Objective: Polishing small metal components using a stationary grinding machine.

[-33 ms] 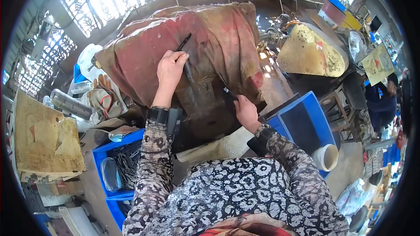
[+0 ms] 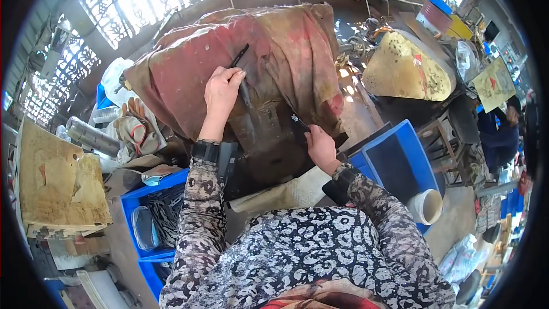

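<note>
In front of the person, over a stained red-brown cloth (image 2: 189,74), a narrow black piece (image 2: 241,55) slants up from the left hand (image 2: 223,91), whose thumb and fingers are pinched shut on it. Well apart, lower and to the right, the right hand (image 2: 322,147) curls closed around a small dark tool (image 2: 299,123) with a pale tip. Outward, a blue crate (image 2: 419,154) sits right, near a white bucket (image 2: 426,206).
</note>
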The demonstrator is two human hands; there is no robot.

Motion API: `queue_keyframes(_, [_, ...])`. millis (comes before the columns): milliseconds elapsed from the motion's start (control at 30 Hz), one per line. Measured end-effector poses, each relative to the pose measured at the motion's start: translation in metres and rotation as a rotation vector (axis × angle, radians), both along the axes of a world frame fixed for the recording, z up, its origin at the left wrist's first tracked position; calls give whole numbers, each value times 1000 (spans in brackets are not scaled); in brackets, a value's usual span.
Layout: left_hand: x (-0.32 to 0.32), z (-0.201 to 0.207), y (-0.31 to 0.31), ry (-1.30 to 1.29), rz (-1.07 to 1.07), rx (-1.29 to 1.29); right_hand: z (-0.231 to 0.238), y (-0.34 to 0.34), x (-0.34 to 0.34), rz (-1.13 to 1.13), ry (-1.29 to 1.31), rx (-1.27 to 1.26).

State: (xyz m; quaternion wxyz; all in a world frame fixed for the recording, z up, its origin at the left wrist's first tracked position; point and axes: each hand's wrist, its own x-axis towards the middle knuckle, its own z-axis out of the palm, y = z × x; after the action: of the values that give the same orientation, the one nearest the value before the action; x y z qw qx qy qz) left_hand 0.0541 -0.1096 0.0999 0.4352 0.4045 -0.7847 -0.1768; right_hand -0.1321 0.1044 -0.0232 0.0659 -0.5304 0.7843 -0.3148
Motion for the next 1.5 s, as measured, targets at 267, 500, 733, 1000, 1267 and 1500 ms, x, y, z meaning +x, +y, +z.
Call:
queue_keyframes(267, [-3,-2,-2,28,-9,11,0,-3,-5,14,-33,-30])
queue_keyframes(500, [-3,-2,-6,-1,-26,40,1,-2,-9,51,-26,-34])
queue_keyframes(733, [-4,1,-5,-15,-31,56,3,-1,-10,83,-56,-12])
queue_keyframes(1000, [-5,1,-4,-13,-26,34,9,0,-11,103,-45,0])
queue_keyframes(1267, [-5,-5,-5,-31,-28,12,8,0,-13,137,-53,40])
queue_keyframes(1500, [-5,-4,-6,-33,-32,2,5,0,-14,161,8,-18])
